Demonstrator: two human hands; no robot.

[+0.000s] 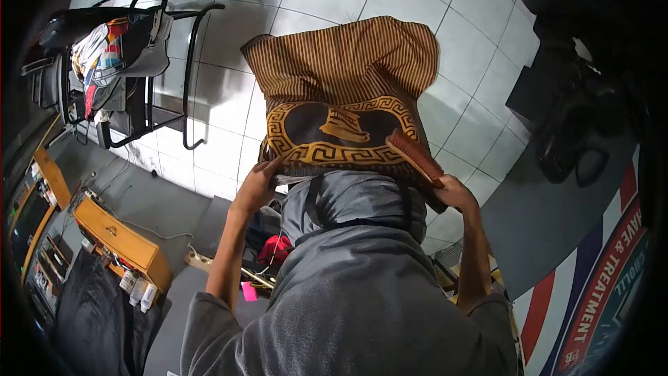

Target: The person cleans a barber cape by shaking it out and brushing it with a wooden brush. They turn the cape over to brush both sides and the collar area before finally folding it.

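A black-and-gold striped cloth with a Greek-key border and a dark panel lies spread over my lap, its far end hanging out above the floor tiles. My left hand is closed at the near left corner of this cloth, fingers gripping its edge. In my right hand is a brush with reddish-brown bristles, held by its near end. The brush slants up and left across the right side of the cloth, its far tip overlapping the patterned border.
At the left stands a black metal-framed chair with clothes piled on it. Below it sit a wooden drawer unit and white bottles. A lettered banner is at the lower right, dark shoes above it.
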